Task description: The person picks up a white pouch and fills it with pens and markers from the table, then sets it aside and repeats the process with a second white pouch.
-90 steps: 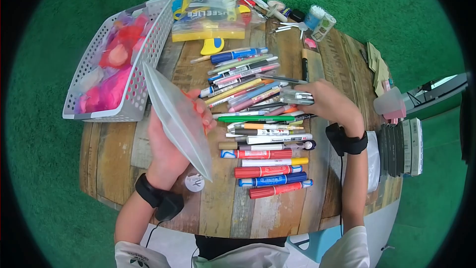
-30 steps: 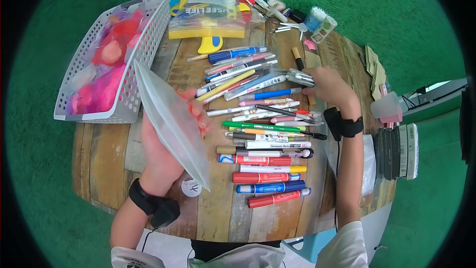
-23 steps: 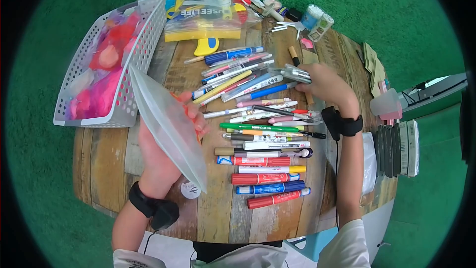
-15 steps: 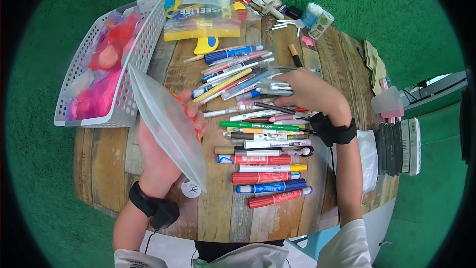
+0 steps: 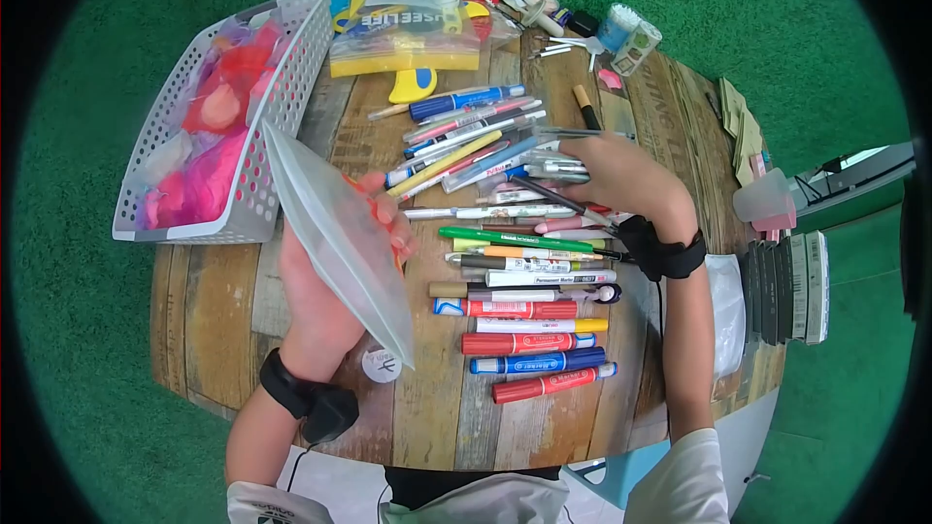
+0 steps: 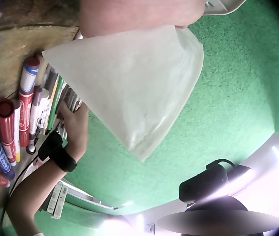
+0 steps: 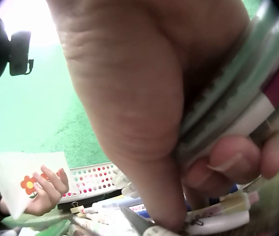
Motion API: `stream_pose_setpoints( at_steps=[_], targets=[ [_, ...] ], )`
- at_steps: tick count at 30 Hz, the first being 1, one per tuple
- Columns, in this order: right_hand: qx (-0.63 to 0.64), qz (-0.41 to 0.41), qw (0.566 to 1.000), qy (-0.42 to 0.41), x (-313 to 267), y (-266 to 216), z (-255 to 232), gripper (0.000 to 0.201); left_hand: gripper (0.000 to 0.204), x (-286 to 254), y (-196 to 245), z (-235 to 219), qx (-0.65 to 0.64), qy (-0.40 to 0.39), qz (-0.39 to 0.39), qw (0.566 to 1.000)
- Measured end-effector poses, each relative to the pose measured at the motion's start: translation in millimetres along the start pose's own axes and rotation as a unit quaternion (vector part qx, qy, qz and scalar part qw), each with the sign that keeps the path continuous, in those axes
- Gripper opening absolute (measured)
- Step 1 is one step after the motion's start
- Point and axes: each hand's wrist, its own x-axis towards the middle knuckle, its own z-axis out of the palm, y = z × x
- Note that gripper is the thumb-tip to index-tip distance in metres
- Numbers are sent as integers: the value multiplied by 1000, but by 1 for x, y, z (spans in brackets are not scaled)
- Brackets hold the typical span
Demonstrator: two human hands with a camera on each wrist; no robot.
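Note:
My left hand (image 5: 325, 306) holds up a frosted zip pouch (image 5: 340, 243) over the left of the table; its fingers curl at the far side. In the right wrist view, an orange flower print (image 7: 28, 185) shows on the pouch. My right hand (image 5: 631, 180) grips a small bundle of clear-barrelled pens (image 7: 233, 98), fingers and thumb around them. Below its fingers lies a row of pens and markers, among them a slanting black pen (image 5: 549, 192) and a green marker (image 5: 515, 238). Red markers (image 5: 529, 343) and a blue marker (image 5: 539, 361) lie closer to the person.
A white perforated basket (image 5: 257, 223) with pink and red bagged items stands at the left. Behind the pens lies a yellow-edged zip bag (image 5: 403, 63). Cotton swabs (image 5: 617, 27) stand at the back. Right of the arm are a cup (image 5: 764, 202) and dark boxes (image 5: 777, 286).
My right hand has moved left and slightly nearer with its pen bundle, over the middle pens. The black pen there has swung to a steeper slant. My left hand still holds the pouch.

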Motion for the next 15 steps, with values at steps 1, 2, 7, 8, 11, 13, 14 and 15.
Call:
stream_pose_setpoints(
  at_steps=[1, 2, 7, 8, 11, 13, 14, 15],
  targets=[
    [-15, 18, 1000, -11, -1, 2, 0, 35, 54, 0, 0, 0, 0, 0, 0, 1000],
    [-30, 36, 999, -22, -2, 5, 0, 36, 54, 0, 0, 0, 0, 1, 1, 1000],
    [17, 55, 998, 19, -7, -2, -15, 39, 54, 0, 1, 1, -9, -1, 0, 1000],
    [29, 60, 998, 3, -6, -7, -22, 39, 55, -1, 1, 1, -4, 0, -1, 1000],
    [84, -41, 996, -2, -4, -21, -20, 37, 55, 0, 1, 0, 2, 1, -1, 1000],
    [68, -61, 996, 6, -2, -27, -7, 33, 56, 0, 0, -1, 3, 2, -2, 1000],
    [40, -71, 997, 10, -1, -28, -2, 34, 56, 0, 0, -1, 2, -2, 2, 1000],
    [12, -81, 997, 14, 0, -30, 1, 36, 56, 0, 0, -1, 0, -7, 6, 1000]
  ],
)
